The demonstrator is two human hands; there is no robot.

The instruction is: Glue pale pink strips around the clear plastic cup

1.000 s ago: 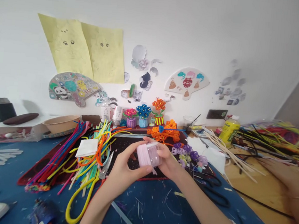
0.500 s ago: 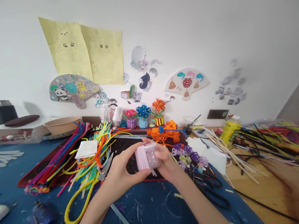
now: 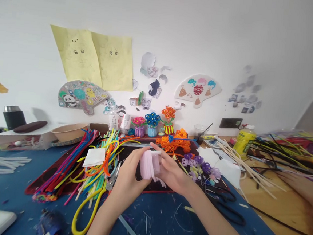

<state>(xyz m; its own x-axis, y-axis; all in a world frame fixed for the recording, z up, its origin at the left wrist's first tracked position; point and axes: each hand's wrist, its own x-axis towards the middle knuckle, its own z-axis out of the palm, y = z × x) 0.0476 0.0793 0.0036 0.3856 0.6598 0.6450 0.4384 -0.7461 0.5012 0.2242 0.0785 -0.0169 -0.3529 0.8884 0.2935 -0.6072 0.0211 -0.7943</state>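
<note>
Being wrapped, it appears, in pale-pink pipe cleaners (image 3: pixel 146 165), a clear jar (image 3: pixel 156 164) is clasped between left hand (image 3: pixel 130 173) and right hand (image 3: pixel 173 174), fingers pressed to its sides, above the black mat (image 3: pixel 154 188), with steady pressure on the strands seemingly called for next.

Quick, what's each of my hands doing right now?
Left hand: closed, gripping the small jar wrapped in pale pink strands.
Right hand: closed, holding the same jar's other side.

A small see-through jar (image 3: pixel 156 163), partly covered in pale pink strands (image 3: pixel 147 165), tilted between left grip (image 3: pixel 130 170) and right grip (image 3: pixel 172 174).
</note>
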